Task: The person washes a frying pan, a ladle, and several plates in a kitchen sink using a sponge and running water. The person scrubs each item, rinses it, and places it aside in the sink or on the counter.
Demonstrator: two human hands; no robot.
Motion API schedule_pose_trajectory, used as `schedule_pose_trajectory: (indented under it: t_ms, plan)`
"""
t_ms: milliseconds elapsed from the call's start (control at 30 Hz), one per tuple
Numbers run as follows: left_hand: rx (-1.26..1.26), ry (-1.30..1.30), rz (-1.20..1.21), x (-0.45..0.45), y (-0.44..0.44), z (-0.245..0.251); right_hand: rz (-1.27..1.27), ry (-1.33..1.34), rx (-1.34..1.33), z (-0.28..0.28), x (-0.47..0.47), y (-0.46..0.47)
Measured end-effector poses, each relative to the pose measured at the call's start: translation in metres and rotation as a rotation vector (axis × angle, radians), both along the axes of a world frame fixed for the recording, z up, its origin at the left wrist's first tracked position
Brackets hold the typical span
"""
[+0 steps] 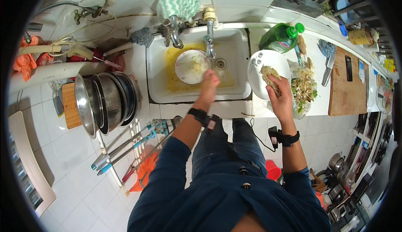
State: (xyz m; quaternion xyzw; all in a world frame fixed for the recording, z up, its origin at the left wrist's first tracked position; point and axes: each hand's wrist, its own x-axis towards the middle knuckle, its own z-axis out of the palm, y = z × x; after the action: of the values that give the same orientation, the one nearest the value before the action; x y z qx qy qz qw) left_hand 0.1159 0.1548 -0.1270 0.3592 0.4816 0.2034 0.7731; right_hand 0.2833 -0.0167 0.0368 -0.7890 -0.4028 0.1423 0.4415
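My right hand (281, 93) grips a tan scrubber, apparently a loofah (268, 74), over a white plate (256, 79) with a dark pattern. That plate lies on the counter just right of the white sink (158, 95). Blurred by motion, my left hand (209, 84) is over the sink at the near right rim of a second plate (185, 65). Whether its fingers hold that rim I cannot tell. Yellowish food scraps lie on this second plate, and yellow-stained liquid (171, 82) spreads over the sink floor around it.
Two metal taps (209, 41) (172, 32) reach over the sink. A green detergent bottle (276, 38) and a bag of vegetable trimmings (303, 87) border the counter plate. Farther right are a knife (328, 70) and wooden cutting board (342, 90). Metal basins (110, 100) stand left.
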Motion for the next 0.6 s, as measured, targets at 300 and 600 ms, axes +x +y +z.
schedule_pose_trajectory:
  t_ms: [300,600]
  plan:
    - [-0.005,0.750,-0.018,-0.117,0.100,-0.147,0.204,0.251,-0.058,-0.020,-0.047,0.026]
    - [-0.190,0.617,0.120,-0.104,0.104,-0.156,0.267,0.270,-0.100,-0.035,-0.068,0.038]
